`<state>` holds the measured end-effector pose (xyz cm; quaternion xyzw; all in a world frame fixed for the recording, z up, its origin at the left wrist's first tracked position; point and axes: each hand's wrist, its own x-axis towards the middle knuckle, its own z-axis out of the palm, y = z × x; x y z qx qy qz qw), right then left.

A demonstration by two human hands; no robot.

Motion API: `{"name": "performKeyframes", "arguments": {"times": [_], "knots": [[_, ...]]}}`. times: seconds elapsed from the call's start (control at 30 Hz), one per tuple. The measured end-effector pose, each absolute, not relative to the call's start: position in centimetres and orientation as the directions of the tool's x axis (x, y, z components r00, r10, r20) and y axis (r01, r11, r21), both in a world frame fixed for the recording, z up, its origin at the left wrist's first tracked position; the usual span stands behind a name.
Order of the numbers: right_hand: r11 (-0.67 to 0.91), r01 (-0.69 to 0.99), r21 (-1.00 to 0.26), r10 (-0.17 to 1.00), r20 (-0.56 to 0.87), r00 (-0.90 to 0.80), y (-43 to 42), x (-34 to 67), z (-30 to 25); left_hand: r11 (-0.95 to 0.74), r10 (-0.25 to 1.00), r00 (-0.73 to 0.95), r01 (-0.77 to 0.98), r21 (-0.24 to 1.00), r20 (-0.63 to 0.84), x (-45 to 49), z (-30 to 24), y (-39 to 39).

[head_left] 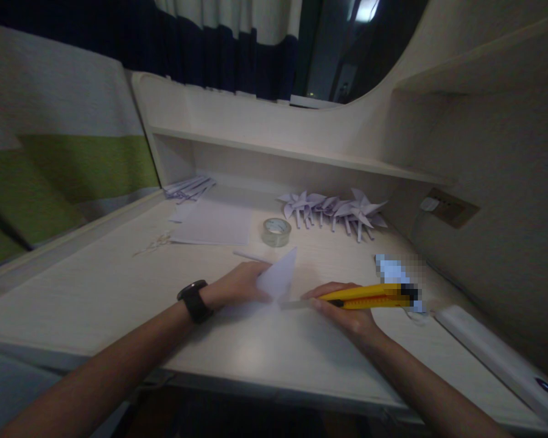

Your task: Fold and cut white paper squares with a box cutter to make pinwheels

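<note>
In the head view my left hand (246,283), with a black watch on its wrist, holds a folded sheet of white paper (279,275) just above the desk. One corner of the paper points up and away from me. My right hand (342,307) is closed around a yellow utility knife (365,296). Its blade reaches left and touches or nearly touches the paper's lower part; the exact contact is blurred. A thin white paper stick (251,256) lies just beyond my left hand, partly hidden by it.
A roll of clear tape (276,232) stands past my hands. Several paper pinwheels (338,210) lie behind it. At the back left are white sheets (214,219), rolled paper sticks (189,188) and small wooden-looking sticks (155,242). On the right are a phone (393,271) and a long white bar (493,359).
</note>
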<state>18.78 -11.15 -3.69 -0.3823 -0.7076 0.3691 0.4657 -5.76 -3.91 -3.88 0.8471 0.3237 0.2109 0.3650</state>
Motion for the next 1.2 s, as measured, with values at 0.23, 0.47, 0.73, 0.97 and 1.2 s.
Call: {"name": "performKeyframes", "arguments": {"times": [0.23,0.47,0.73,0.97,1.2], "knots": [[0.450,0.188,-0.873,0.875,0.390,-0.287,-11.21,18.78,-3.56,-0.529,0.704,0.700,0.409,0.744,0.116,-5.81,-4.10,-3.82],[0.440,0.169,-0.882,0.875,0.379,-0.301,-11.49,18.73,-3.21,-0.526,0.699,0.706,0.398,0.751,0.115,-5.76,-3.90,-3.85],[0.429,0.202,-0.880,0.865,0.335,-0.375,-11.67,19.21,-3.25,-0.548,0.695,0.709,0.417,0.725,0.118,-5.91,-3.38,-3.89],[0.440,0.217,-0.871,0.847,0.323,-0.421,-11.51,19.35,-2.85,-0.536,0.688,0.717,0.397,0.745,0.113,-5.94,-3.62,-3.63],[0.414,0.226,-0.882,0.869,0.309,-0.386,-11.46,19.42,-3.18,-0.451,0.685,0.726,0.363,0.815,0.055,-5.86,-3.55,-3.66]]}}
